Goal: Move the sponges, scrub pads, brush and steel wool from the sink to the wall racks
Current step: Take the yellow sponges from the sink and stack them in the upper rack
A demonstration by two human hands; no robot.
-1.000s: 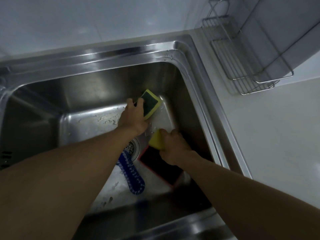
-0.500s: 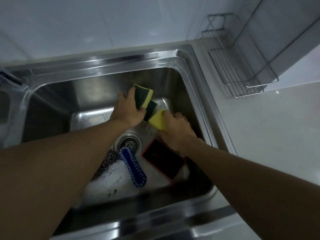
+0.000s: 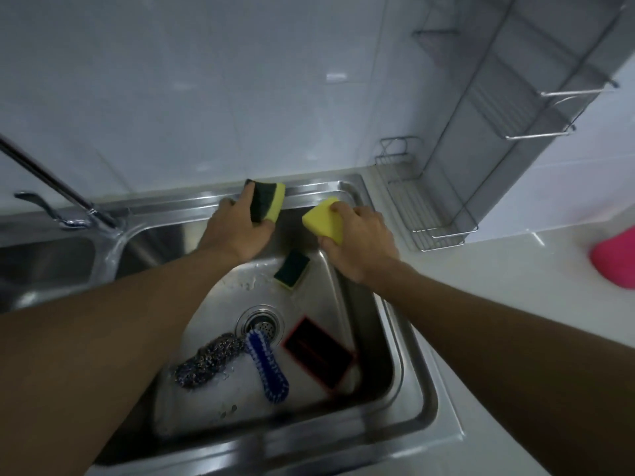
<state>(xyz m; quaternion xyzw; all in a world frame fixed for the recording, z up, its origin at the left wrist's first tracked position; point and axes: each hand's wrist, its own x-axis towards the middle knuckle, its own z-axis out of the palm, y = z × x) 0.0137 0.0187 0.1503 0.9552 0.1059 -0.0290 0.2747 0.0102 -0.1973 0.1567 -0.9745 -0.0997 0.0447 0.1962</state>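
My left hand (image 3: 237,228) grips a yellow sponge with a dark green scrub face (image 3: 266,201), lifted to the height of the sink's back rim. My right hand (image 3: 360,242) holds a plain yellow sponge (image 3: 324,219) just right of it, above the basin. Down in the steel sink (image 3: 398,365) lie a third green-and-yellow sponge (image 3: 292,269), a red-edged black scrub pad (image 3: 318,353), a blue brush (image 3: 266,365) and a wad of steel wool (image 3: 209,360). Wire wall racks (image 3: 426,207) hang at the right, the lowest one nearest my right hand.
A chrome tap (image 3: 58,197) stands at the left between two basins. The drain strainer (image 3: 261,321) sits mid-basin. A pink object (image 3: 615,259) rests on the white counter (image 3: 515,304) at the far right. Higher wire shelves (image 3: 536,108) climb the right wall.
Both hands have risen out of the basin, each carrying its sponge up toward the back rim. A third sponge now shows on the sink floor. The view has tilted up.
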